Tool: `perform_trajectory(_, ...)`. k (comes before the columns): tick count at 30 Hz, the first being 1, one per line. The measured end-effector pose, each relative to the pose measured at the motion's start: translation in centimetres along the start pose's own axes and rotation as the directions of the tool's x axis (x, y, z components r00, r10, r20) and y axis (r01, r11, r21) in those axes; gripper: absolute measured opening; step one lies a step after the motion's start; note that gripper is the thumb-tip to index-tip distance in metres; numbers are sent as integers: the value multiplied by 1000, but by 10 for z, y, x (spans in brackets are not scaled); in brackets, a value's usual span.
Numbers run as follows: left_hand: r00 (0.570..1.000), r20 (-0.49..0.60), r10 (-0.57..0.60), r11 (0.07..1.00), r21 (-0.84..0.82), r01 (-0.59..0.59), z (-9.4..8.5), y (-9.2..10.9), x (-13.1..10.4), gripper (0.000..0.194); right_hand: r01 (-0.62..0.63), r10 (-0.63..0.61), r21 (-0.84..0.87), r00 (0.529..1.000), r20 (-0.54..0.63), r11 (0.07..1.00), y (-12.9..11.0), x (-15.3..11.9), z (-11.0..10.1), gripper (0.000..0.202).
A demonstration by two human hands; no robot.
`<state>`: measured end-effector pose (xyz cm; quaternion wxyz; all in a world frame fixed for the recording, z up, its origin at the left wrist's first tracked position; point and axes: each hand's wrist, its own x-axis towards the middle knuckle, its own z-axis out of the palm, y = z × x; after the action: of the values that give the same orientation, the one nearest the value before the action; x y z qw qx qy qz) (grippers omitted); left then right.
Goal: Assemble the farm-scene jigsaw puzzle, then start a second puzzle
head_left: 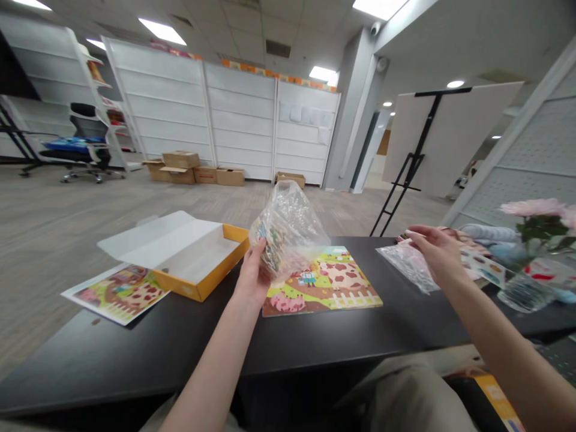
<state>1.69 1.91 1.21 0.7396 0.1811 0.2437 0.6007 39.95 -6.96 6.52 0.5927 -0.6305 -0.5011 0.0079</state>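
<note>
Left hand (257, 270) gripping one clear bag (288, 231) of pieces, above one farm board (330, 281) on the table (180, 348). Right hand (434, 249) near one flat plastic bag (407, 264), fingers bent; can't tell if gripping. One open box (198, 264), one farm picture sheet (119, 292), left side.

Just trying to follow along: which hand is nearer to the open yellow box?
Left. The left hand, gripping a clear bag, is just right of the open yellow box; the right hand is well away, beyond the central farm picture.
</note>
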Motion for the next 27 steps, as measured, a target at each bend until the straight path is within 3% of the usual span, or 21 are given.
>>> perform_trajectory(2,992,-45,117,991,77,-113,1,0,1,42,12,-58,272,985,161,962,-55,-14,38,26)
perform_trajectory(4,975,-48,219,967,147,-210,3,-1,1,45,48,-173,375,936,307,926,-105,-27,70,25)
perform_trajectory(6,955,-33,293,938,202,-281,5,-3,1,52,58,-241,346,822,516,937,-137,-36,98,25)
perform_trajectory(9,935,-53,350,904,282,-322,4,-3,4,63,133,-256,224,650,715,965,-148,-40,131,21)
perform_trajectory(13,961,-9,276,925,275,-263,2,-1,6,59,62,-248,258,554,795,964,-119,-41,163,22)
perform_trajectory(15,982,35,186,958,216,-189,3,0,4,52,12,-255,299,553,793,954,-101,-44,175,22)
perform_trajectory(18,995,43,88,986,136,-93,6,2,1,43,-23,-254,338,614,747,941,-81,-50,186,24)
perform_trajectory(21,1000,11,27,993,116,-28,8,5,-2,34,-113,-229,381,633,740,918,-70,-55,189,29)
perform_trajectory(27,997,75,-23,975,221,5,7,7,-8,43,-233,-115,372,694,711,898,-62,-56,191,37)
